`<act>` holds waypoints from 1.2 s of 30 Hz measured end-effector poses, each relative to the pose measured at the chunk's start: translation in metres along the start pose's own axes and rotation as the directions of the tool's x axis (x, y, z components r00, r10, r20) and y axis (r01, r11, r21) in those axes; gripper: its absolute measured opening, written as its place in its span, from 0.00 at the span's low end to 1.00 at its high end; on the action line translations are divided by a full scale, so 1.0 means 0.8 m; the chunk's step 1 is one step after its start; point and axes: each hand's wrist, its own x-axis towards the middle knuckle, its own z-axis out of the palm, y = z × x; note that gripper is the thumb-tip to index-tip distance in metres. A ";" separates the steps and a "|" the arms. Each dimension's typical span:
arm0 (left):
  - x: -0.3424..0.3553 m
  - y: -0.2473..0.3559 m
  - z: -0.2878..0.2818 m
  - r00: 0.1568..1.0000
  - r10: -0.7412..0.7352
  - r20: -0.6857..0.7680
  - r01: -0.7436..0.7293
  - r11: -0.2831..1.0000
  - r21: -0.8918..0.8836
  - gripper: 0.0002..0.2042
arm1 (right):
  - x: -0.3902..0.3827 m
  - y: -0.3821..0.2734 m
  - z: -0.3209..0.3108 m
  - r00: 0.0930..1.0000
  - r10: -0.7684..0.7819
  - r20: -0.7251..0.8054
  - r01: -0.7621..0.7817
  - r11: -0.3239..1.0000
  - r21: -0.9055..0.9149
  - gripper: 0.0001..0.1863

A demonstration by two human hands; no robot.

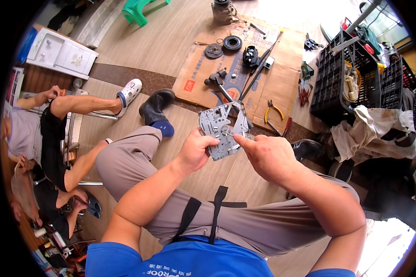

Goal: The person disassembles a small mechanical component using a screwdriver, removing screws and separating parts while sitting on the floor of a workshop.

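Observation:
My left hand [193, 150] grips the lower left edge of a perforated silvery metal plate [212, 122] with small fittings and levers on it, held above my legs. My right hand [268, 154] is at the plate's right side, its index fingertip touching a small fitting near the middle and its other fingers curled; whatever they hold is hidden. Beyond the plate lies a flattened cardboard sheet [192, 69] with a black ring [232, 43], a dark disc [214, 51], a black housing [250, 56], long bars and yellow-handled pliers [276, 109].
At the left are seated people [81, 106] with bare legs, and a white basin [60, 53]. A green stool [135, 11] stands at the top. Black crates [330, 81] with tools, parts and a pale cloth [360, 138] crowd the right. My booted feet rest on the floor.

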 end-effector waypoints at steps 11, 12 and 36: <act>-0.007 0.004 0.019 0.996 0.029 -0.082 -0.010 0.974 0.225 0.11 | -0.006 -0.010 0.005 0.998 -0.006 0.063 0.009 0.999 -0.048 0.27; -0.007 0.002 0.019 0.994 0.048 -0.098 -0.021 0.964 0.267 0.10 | -0.006 -0.010 0.005 0.998 -0.006 0.064 0.009 0.999 -0.046 0.27; 0.003 0.009 -0.001 0.987 -0.157 0.027 0.158 0.987 -0.014 0.18 | -0.004 0.005 -0.012 0.979 -0.135 -0.152 0.103 0.974 -0.204 0.20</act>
